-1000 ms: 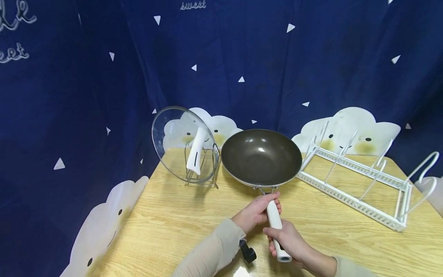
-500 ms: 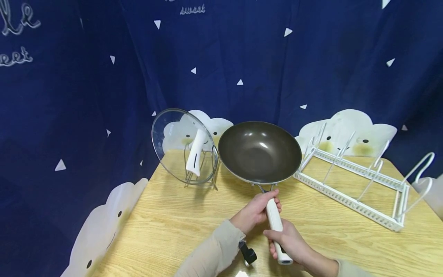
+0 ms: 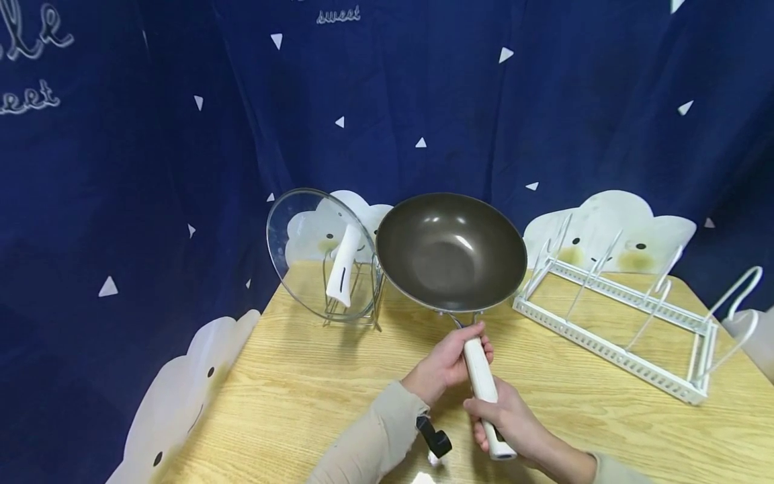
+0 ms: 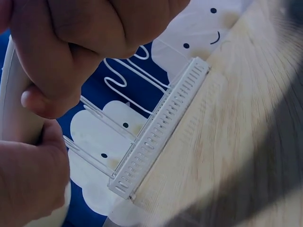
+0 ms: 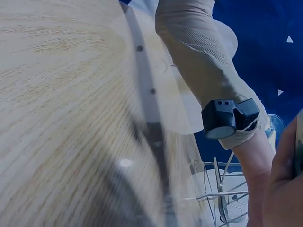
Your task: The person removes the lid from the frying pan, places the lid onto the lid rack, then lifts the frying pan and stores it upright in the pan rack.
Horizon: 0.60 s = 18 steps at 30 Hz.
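A dark brown wok [image 3: 450, 255] is held up off the table, its inside tilted toward the head camera. Its long white handle [image 3: 480, 376] points down toward the person. The left hand [image 3: 445, 359] grips the handle close to the pan, with the thumb along its top. Lower down, near the handle's end, the right hand [image 3: 508, 417] curls round it. In the left wrist view, curled fingers [image 4: 61, 42] wrap the pale handle; the rest of the wok is mostly outside that view. Only part of a hand [image 5: 289, 189] shows at the right wrist view's edge.
Left of the wok, a glass lid [image 3: 296, 269] with a white handle leans in a small wire stand [image 3: 375, 312]. A white rack [image 3: 605, 341] with upright wire dividers stands at the right on the wooden table [image 3: 290, 403]. A blue curtain [image 3: 387, 87] hangs behind.
The wok has risen a little and tipped further toward the camera, showing more of its inside. Both hands keep their hold on the handle; the lid and the rack stay put.
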Available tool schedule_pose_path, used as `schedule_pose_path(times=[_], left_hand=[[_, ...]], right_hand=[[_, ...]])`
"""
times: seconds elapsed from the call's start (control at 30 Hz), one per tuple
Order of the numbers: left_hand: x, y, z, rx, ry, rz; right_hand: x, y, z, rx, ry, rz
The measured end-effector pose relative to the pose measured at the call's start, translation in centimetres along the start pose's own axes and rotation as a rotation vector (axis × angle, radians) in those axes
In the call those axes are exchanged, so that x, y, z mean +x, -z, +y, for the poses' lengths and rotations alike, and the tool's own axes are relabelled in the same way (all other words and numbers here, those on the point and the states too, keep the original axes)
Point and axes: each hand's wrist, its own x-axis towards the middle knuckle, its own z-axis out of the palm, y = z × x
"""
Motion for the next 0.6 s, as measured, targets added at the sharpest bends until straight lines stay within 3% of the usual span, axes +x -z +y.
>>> schedule_pose_path(times=[0.17,0.37,0.47,0.6], left_hand=[[-0.2,-0.4,0.3,-0.155,0.004,-0.083],[-0.9,-0.8,0.7,-0.351,0.015,-0.304],[-1.1,-1.1,0.9,-0.336,-0.006,-0.358],[-1.3,-1.5,1.1,-0.225,-0.058,-0.325]], right_hand=[[-0.3,0.5,0.1,0.020,0.068,-0.061],[-0.5,1.0,0.4,0.076,0.184,-0.178],[-0.4,1.2,0.5,0.090,0.240,-0.222],[-0.3,1.3,0.4,0.088,0.265,-0.237]])
